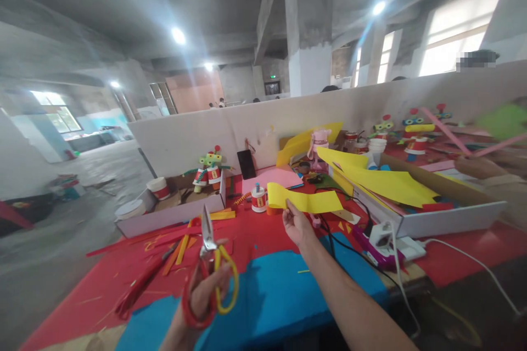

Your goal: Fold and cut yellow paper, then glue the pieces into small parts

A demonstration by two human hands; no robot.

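Observation:
My left hand (206, 288) grips a pair of scissors (208, 233), blades pointing up and slightly apart; one handle loop is yellow, and a red loop shows round the hand. In my right hand (295, 224), the thumb and fingers pinch the lower edge of a curling yellow paper strip (313, 201) held above the table. Just behind the strip stands a small white-and-red paper cup (258, 200) with a blue piece on top. Blue sheets (272, 279) lie beneath both hands on the red table covering (242, 236).
An open box (453, 223) of coloured paper sits right, near a purple power strip (376, 252) with trailing cables. At left, another box (173, 218) holds cups and a cup figure (209, 167). A phone (246, 164) leans on the white partition (197, 131). Another person's hands (489, 170) are far right.

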